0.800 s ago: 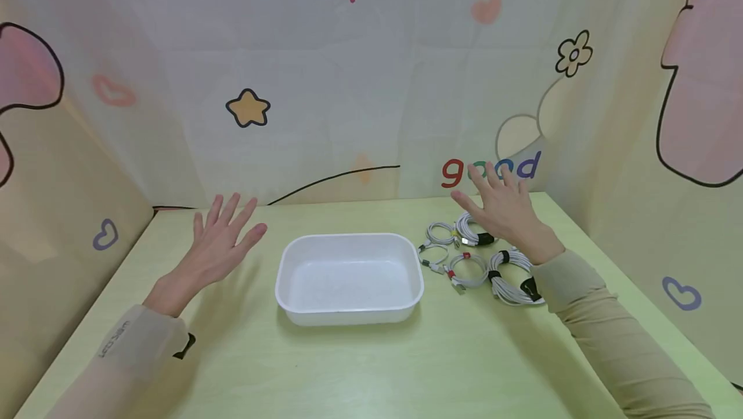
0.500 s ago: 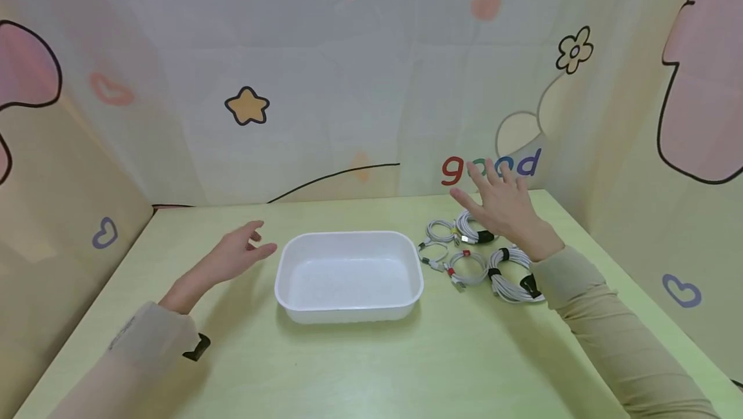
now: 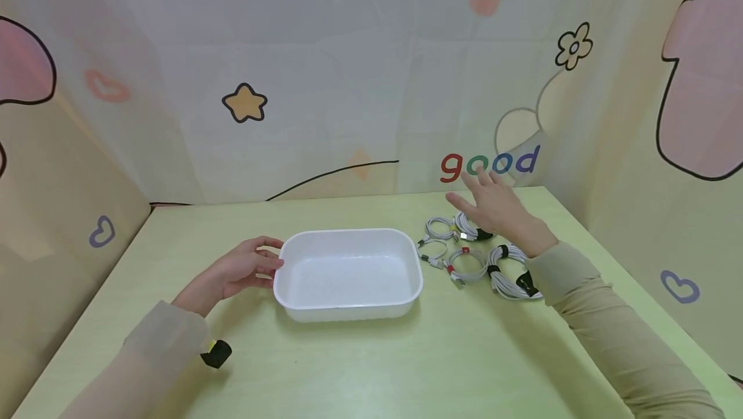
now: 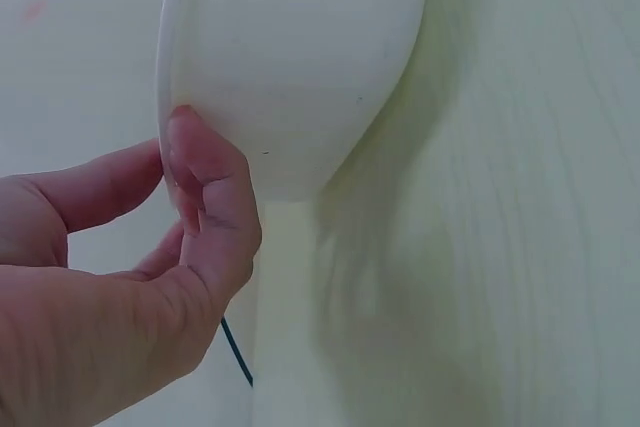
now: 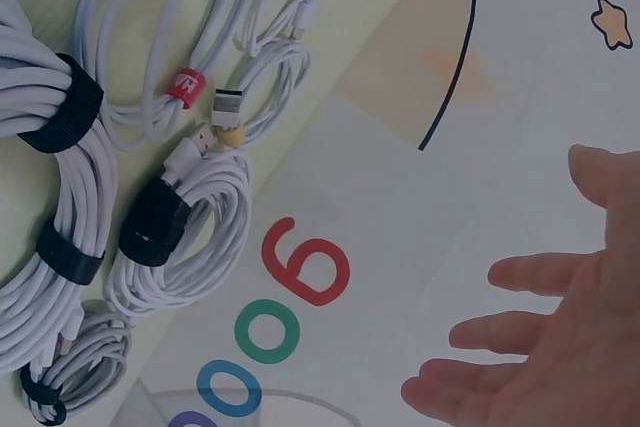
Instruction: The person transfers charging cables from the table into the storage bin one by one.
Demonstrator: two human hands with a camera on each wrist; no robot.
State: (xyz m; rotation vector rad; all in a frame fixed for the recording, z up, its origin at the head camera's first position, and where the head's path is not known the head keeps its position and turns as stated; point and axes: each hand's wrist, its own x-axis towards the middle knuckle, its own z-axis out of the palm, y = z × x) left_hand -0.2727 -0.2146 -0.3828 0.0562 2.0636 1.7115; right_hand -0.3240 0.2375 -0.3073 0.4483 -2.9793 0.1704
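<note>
A white plastic basin [image 3: 348, 280] stands on the table, with nothing in it. My left hand [image 3: 240, 271] pinches its left rim; in the left wrist view the thumb lies on one side of the basin wall [image 4: 290, 67] and bent fingers on the other. My right hand [image 3: 499, 209], fingers spread, hovers over several coiled white cables. Among these are a large coil with black straps [image 3: 505, 283], a red-banded coil [image 3: 471, 275] and a yellow-tied coil [image 3: 439, 229]. Visible in the right wrist view is a small black-tied coil [image 5: 100, 357], hidden in the head view.
The pale wooden table [image 3: 360, 367] meets a printed cloth backdrop [image 3: 325, 84] at the back, with cloth on both sides too. A coil with dark green ties [image 3: 432, 251] lies right beside the basin's right end.
My left hand has come down and right from a raised, spread pose and taken hold of the basin's rim. My right hand has shifted slightly left, still spread.
</note>
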